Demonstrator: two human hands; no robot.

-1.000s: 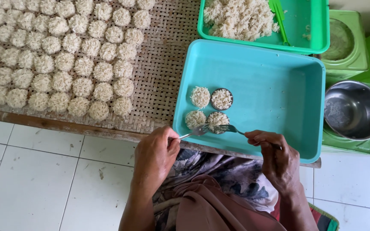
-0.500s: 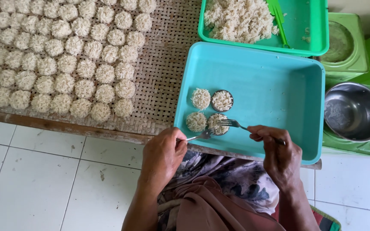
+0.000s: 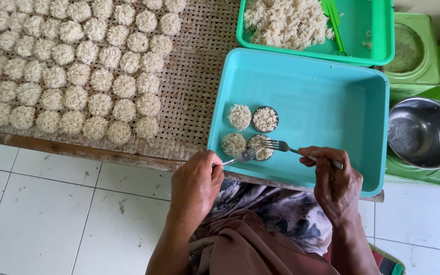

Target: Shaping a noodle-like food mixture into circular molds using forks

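My left hand (image 3: 195, 182) grips a metal utensil (image 3: 239, 158) whose tip touches a noodle round in a small ring mould (image 3: 260, 147). My right hand (image 3: 333, 178) holds a metal fork (image 3: 280, 146), its tines on the same round. Three more noodle rounds lie beside it in the turquoise tray (image 3: 327, 102): one bare at the front left (image 3: 233, 144), one bare behind it (image 3: 239, 116), and one in a dark ring mould (image 3: 265, 119).
A woven bamboo mat (image 3: 194, 76) to the left carries several rows of shaped noodle rounds (image 3: 72, 66). Behind the turquoise tray a green tray (image 3: 378, 35) holds loose noodles (image 3: 286, 23) and a green utensil. A steel bowl (image 3: 422, 133) sits at right. White tiled floor below.
Both hands stay at the front-right noodle round with their utensils. The fork and the other utensil have shifted only slightly on it.
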